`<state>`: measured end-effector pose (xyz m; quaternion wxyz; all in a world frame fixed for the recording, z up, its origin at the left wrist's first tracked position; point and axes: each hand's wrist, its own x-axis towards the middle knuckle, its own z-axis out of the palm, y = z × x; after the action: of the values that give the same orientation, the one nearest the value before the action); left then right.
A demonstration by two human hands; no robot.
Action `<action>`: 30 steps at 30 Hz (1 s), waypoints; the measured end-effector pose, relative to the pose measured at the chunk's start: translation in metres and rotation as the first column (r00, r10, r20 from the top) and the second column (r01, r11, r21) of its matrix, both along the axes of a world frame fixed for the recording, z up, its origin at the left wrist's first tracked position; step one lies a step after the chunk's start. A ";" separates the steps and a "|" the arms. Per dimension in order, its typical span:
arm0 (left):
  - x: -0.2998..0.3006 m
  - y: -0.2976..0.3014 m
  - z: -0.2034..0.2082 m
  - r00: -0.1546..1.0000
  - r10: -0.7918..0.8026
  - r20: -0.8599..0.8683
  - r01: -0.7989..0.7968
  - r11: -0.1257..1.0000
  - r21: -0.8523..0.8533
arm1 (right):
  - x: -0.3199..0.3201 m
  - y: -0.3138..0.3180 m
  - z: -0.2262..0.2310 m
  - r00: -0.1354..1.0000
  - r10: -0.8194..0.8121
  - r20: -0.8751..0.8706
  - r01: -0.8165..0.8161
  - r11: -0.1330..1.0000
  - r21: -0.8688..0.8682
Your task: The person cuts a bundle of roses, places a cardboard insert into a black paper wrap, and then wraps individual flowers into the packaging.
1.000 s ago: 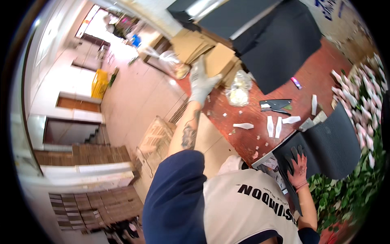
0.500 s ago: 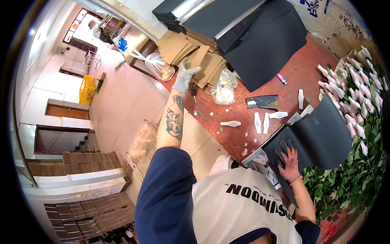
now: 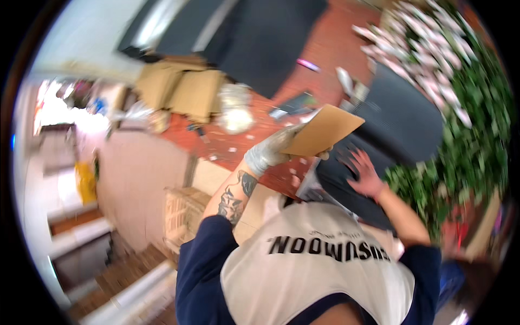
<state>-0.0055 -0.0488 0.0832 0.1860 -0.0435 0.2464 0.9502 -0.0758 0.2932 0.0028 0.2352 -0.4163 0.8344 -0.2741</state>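
Note:
My left hand, in a pale grey glove, grips a flat piece of brown cardboard and holds it above the red table. On the black ribbed sheet lies my right hand, in a pink glove with dark fingertips, fingers spread and nothing held. The sheet curves up at its far right end and rests over a metal-edged stand. Just beyond the cardboard lies a blurred dark stapler, partly covered by it.
Cardboard pieces are stacked at the far left of the table beside a clear plastic bag. Large black sheets lie behind. Pink flower buds with leafy stems fill the right. A plastic crate stands on the floor.
My left hand has come back from the cardboard stack with one piece, toward the black sheet. My right hand stays spread on that sheet. The whole view has turned and is blurred.

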 end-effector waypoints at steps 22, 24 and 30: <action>-0.039 0.084 -0.058 0.939 -0.339 0.064 0.026 -0.117 -0.993 | -0.013 -0.021 0.078 0.184 -0.324 0.928 0.859 0.511 0.008; -0.037 0.082 -0.061 0.938 -0.346 0.014 -0.005 -0.055 -0.998 | -0.015 -0.009 0.080 0.356 -0.346 0.868 0.757 0.651 -0.051; -0.038 0.077 -0.046 0.936 -0.322 0.145 0.164 0.031 -0.986 | -0.010 0.004 0.094 0.342 -0.238 0.909 0.678 0.732 -0.063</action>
<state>-0.0433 0.0278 0.0374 0.2506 -0.0593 0.8359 0.4848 -0.0862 0.2968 0.0968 0.4257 -0.0024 0.6015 -0.6760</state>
